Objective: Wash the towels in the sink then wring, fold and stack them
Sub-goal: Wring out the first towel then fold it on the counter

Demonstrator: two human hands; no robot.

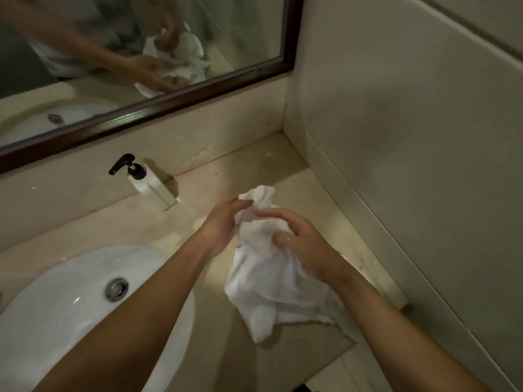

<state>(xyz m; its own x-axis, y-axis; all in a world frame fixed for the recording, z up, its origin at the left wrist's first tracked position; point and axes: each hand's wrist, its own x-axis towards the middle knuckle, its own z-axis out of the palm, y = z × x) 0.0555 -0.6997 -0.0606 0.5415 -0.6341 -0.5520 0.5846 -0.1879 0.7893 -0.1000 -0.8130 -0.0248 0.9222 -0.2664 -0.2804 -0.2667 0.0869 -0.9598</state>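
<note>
Fingers of both hands are busy in one white towel (271, 267), held up over the counter (198, 222) to the right of the sink (70, 292). On the left hand (223, 224) the fingers (240, 203) are nearly straight and pinch a fold near the towel's top edge. The right hand (300, 239) curls round the bunched middle, thumb pressed into the cloth. Most of the towel hangs below the hands in loose, crumpled folds, and its lower corners appear to trail onto the counter near the front edge.

The likely step is finding an edge or corner to open the towel for folding, though it could also be the end of wringing; wetness cannot be judged here.

Risks from this point:
- The left pinch is light. If that fold slips out, the top would flop and the corner must be found again.
- The hanging part sits near the counter's front edge; a loose right grip could let the whole towel slide off to the floor.
- Folding while it is bunched would give a lumpy, uneven fold.
- A wide sweep leftward could knock the soap pump (141, 176) by the wall.
</note>
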